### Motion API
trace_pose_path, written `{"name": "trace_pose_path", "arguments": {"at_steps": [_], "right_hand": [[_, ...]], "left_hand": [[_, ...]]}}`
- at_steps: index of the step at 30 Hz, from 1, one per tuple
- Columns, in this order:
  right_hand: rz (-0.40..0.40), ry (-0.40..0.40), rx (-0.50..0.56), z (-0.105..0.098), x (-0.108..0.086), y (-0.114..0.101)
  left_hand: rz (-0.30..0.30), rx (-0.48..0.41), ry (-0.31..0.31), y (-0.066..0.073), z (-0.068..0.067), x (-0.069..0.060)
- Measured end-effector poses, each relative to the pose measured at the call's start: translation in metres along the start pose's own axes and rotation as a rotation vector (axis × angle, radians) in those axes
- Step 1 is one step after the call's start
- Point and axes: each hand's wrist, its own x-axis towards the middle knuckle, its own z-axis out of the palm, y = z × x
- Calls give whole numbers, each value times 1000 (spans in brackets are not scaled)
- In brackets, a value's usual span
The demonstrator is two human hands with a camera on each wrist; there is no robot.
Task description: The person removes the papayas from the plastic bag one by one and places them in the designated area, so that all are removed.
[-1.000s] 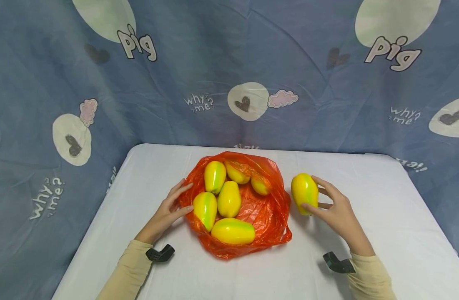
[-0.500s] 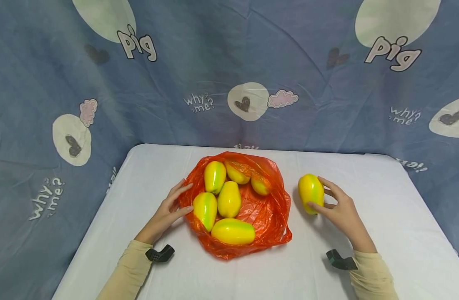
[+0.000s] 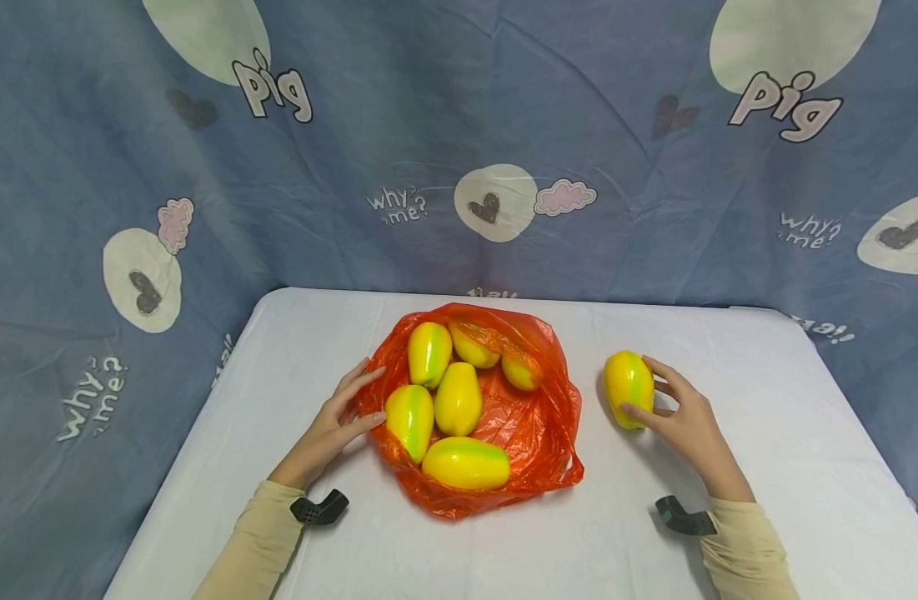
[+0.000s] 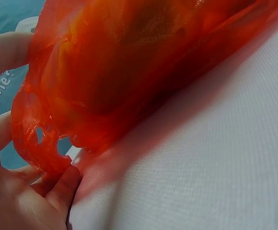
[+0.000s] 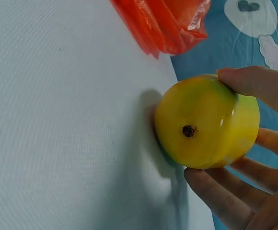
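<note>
A red plastic bag [image 3: 529,433] lies spread open on the white table, with several yellow papayas [image 3: 466,463] streaked with green inside. At its left edge my left hand [image 3: 331,429] holds the rim, thumb and fingers spread along it. In the left wrist view a torn-looking loop of the plastic bag [image 4: 38,139] lies between the fingers. To the right of the bag, my right hand [image 3: 679,421] grips another papaya [image 3: 628,388] between thumb and fingers. The right wrist view shows the dark stem end of this papaya [image 5: 206,124], close to the tabletop; I cannot tell whether it touches.
White cloth covers the table [image 3: 549,550]. A blue printed curtain [image 3: 398,125] hangs behind it and along the left. Dark wrist devices [image 3: 319,507] are strapped to both sleeves.
My right hand has moved to the right with the papaya, away from the bag, slowing over the last half second. My left hand and the bag have stayed in place.
</note>
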Motion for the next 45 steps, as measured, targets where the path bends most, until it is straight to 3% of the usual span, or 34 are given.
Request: {"name": "trace_pose_path", "arguments": {"at_steps": [13, 45], "right_hand": [[9, -41, -27, 0, 1, 5], [-34, -8, 35, 1, -1, 5]], "left_hand": [[-16, 2, 6, 1, 0, 0], [-13, -16, -3, 0, -1, -1]]}}
